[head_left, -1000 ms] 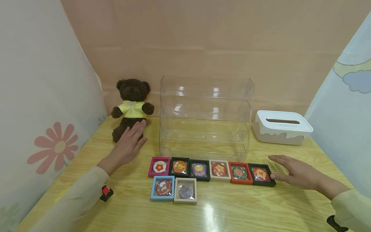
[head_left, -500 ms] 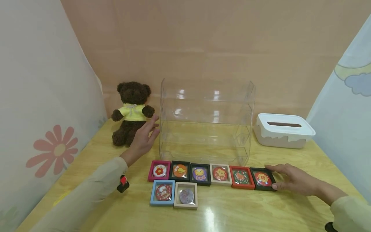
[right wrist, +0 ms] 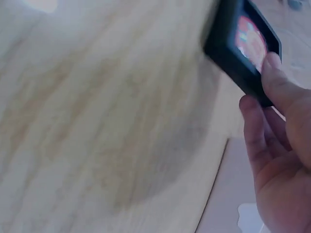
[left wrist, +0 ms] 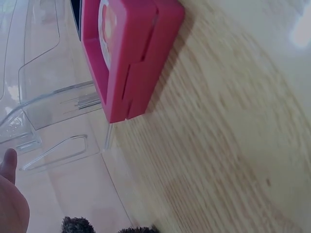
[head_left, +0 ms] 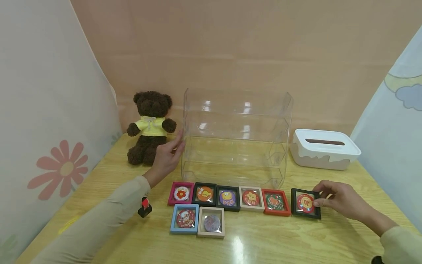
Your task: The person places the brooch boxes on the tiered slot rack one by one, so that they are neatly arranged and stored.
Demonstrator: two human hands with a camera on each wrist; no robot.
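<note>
Edgewise, right grip (head_left: 343, 202) pinches black frame (head_left: 304, 203); gap to red frame (head_left: 276, 202).

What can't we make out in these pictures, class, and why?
Head view: inside the white-lidded box, hidden by its lid.
Head view: the design on the grey badge, too small.
Left wrist view: most of the left hand, cut off by the left edge.
Right wrist view: the black frame's upper end, cut off by the top edge; the design on its badge, blurred.

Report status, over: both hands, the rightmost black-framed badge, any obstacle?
Right hand: pinching rightmost black-framed badge. Left hand: at left side of clear rack, contact unclear. Possible obstacle: row of framed badges before rack.
</note>
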